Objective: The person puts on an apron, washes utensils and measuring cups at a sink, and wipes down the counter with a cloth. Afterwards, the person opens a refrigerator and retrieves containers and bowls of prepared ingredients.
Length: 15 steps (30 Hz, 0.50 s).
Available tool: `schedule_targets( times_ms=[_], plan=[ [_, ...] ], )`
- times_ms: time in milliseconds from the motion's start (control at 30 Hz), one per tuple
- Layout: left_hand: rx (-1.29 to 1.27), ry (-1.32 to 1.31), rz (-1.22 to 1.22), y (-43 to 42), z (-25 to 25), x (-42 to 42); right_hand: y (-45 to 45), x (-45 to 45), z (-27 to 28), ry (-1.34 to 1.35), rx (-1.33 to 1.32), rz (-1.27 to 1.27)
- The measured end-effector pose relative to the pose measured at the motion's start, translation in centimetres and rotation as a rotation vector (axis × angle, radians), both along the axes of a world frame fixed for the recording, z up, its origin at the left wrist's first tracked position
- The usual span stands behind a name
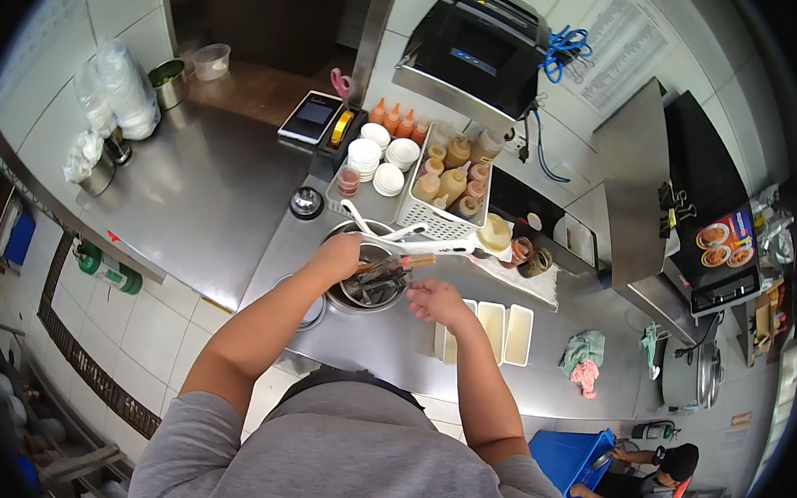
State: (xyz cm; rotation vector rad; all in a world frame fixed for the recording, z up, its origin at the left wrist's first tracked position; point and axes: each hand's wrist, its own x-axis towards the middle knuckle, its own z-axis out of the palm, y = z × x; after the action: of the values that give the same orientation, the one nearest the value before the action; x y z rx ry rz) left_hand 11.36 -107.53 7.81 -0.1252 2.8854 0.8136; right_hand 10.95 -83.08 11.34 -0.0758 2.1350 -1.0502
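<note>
A round metal pot [351,306] stands on the steel counter, full of dark metal utensils [376,290]. Several white-handled utensils [435,247] and one with a wooden handle [416,260] jut from it or lie across its top. My left hand [336,256] is closed at the pot's left rim; what its fingers grip is hidden. Just right of the pot, my right hand [438,303] has loosely bent fingers, apart, close to the utensils, with nothing visible in them. A second metal container [340,228] is partly hidden behind my left hand.
Behind the pot are a white basket [432,220] of sauce bottles and stacked white cups [365,158]. A bell [306,203] stands left. Pale rectangular containers [517,334] and cloths [583,359] lie right. Another person [653,484] holds a blue bin [555,455] at lower right.
</note>
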Motion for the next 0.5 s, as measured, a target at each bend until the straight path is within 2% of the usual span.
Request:
schedule_targets(
  times_ms=[33,67,100,167,233,367,433,500],
  plan=[
    [0.041,-0.013,-0.062,-0.1,1.2,0.0,0.6,0.1,0.0,0.003,-0.045,-0.039],
    [0.195,-0.182,0.009,0.1,5.3,0.7,1.3,0.0,0.0,0.003,-0.052,-0.053],
    [0.188,-0.185,-0.002,-0.2,5.4,0.4,2.1,-0.2,0.0,-0.011,-0.073,-0.085],
    [0.212,0.107,-0.046,-1.8,5.4,-0.1,3.2,-0.5,0.1,-0.028,-0.099,-0.125],
    [0.454,-0.056,0.005,-3.1,11.9,1.3,3.8,-0.5,0.5,-0.016,-0.098,-0.129],
    [0.397,0.025,0.111,-7.8,17.1,4.0,3.0,-0.1,0.7,0.012,-0.102,-0.063],
    [0.384,0.051,0.187,-10.2,17.1,5.6,1.9,0.5,0.4,0.035,0.044,0.030],
    [0.372,0.086,0.274,-12.3,16.4,7.7,0.6,1.0,-0.4,-0.026,0.023,0.028]
  ],
)
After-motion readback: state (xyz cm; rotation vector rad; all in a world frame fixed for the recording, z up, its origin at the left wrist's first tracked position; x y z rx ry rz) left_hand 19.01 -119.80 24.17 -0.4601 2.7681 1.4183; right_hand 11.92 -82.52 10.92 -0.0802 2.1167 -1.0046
